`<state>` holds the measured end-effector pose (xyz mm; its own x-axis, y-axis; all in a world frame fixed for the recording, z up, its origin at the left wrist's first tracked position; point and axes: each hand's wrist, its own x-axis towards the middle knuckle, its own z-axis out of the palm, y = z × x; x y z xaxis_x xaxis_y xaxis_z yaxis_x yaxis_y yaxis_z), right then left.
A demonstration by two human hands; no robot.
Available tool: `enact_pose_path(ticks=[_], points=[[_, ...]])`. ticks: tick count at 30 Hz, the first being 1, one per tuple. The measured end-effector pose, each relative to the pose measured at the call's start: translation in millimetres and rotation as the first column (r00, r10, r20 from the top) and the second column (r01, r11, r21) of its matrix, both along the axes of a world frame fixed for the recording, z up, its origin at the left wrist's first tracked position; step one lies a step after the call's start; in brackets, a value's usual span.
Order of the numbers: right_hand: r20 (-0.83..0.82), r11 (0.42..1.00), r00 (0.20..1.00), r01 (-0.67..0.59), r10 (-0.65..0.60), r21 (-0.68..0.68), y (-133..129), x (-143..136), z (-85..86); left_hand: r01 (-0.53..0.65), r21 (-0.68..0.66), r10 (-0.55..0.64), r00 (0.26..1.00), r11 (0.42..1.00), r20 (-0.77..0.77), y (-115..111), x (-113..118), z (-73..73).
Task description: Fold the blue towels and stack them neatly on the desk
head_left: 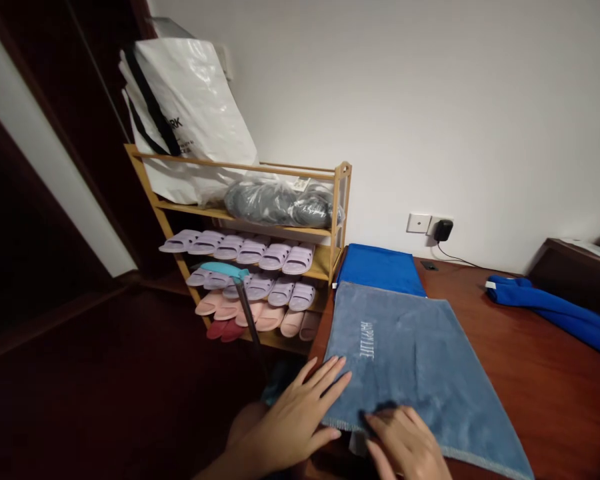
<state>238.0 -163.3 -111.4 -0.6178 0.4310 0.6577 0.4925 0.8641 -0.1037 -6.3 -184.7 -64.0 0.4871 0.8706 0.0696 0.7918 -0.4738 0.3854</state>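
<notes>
A blue-grey towel (405, 333) with white stitched lettering lies spread on the brown wooden table, slightly rippled. My left hand (300, 407) rests on its near left corner, fingers stretched out and slightly apart, thumb by the near hem. At the near hem is my right hand (405, 440), with its fingers curled over the cloth and the thumb below the edge. A small pale tag (359, 443) sticks out from the hem between the hands. Beyond the towel lies a folded bright blue cloth (377, 263), partly covered by the towel's far edge.
A wooden shoe rack (341, 220) stands left of the table (500, 340), holding several slippers (253, 250), a white bag (195, 93) and plastic-wrapped grey items (275, 200). A teal-topped pole (247, 307) stands before it. Blue cloth (555, 310) lies right, near a plugged adapter (443, 230).
</notes>
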Motion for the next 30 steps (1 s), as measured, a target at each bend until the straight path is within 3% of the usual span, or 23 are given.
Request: enact_pose_path(ticks=[2,5,9,12,20,23,25,28,30], points=[[0.025,0.999,0.999,0.024,-0.023,-0.042,1.6,-30.1,11.1,0.018,0.024,-0.018,1.0,1.0,-0.009,-1.5,-4.4,-2.8],[0.058,0.989,0.993,0.109,-0.104,-0.094,2.4,-53.5,12.3,0.032,0.063,-0.03,0.999,0.998,-0.026,-6.9,-14.5,-10.0],[0.087,0.986,0.986,0.146,-0.139,-0.076,2.5,-59.9,0.7,0.049,0.095,-0.047,0.999,0.994,-0.018,-9.9,-21.6,-16.2],[0.113,0.982,0.98,0.171,-0.161,-0.083,1.9,-60.5,-1.7,0.071,0.075,-0.071,0.997,0.995,-0.013,-8.0,-22.4,-12.8],[0.258,0.968,0.939,0.247,-0.226,-0.049,-1.3,-74.8,23.6,0.049,0.024,-0.051,0.996,0.998,0.071,3.0,-30.4,-5.6],[0.322,0.951,0.924,0.266,-0.205,-0.158,0.7,-79.7,32.7,0.009,0.092,-0.019,0.993,0.996,0.112,8.5,-29.3,-14.1],[0.335,0.926,0.926,0.27,-0.175,-0.262,6.0,-79.1,36.3,-0.087,0.163,0.06,0.985,0.983,0.164,11.0,-25.2,-21.4],[0.264,0.821,0.956,0.251,-0.127,-0.513,20.4,-69.5,39.7,-0.319,0.289,0.23,0.925,0.903,0.303,12.4,-13.8,-27.4],[0.175,0.732,0.976,0.214,-0.13,-0.647,32.5,-57.7,41.4,-0.404,0.335,0.279,0.89,0.851,0.361,12.4,-3.7,-25.0]])
